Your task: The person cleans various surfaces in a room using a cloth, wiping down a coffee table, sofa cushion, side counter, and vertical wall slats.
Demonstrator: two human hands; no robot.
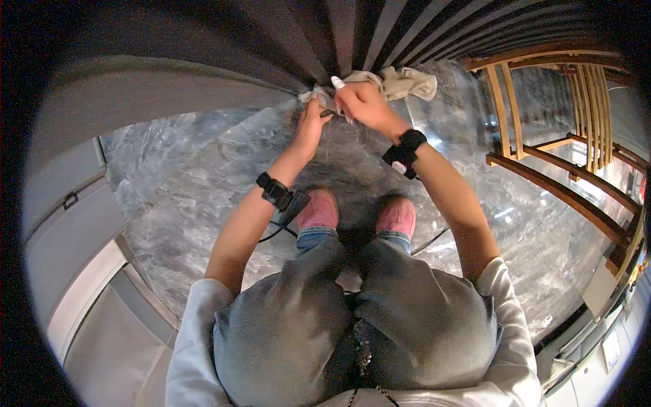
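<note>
Both hands are stretched forward, close together, at the lower edge of a dark pleated fabric (342, 34). My left hand (311, 127) has its fingers closed by a small dark item (327, 112) and a whitish bunched cloth (315, 93). Just to the right, my right hand (365, 105) is bent inward with its fingers curled downward; what they hold is too small to tell. A beige crumpled cloth (409, 83) lies behind and to the right of it. Dark straps with devices circle both wrists.
Below is a grey marbled floor (196, 197). A wooden slatted rack (542, 149) stands at the right. Pale cabinets or drawers (74, 210) line the left. Pink shoes (317, 210) are planted between the arms, with a black cable (431, 241) beside them.
</note>
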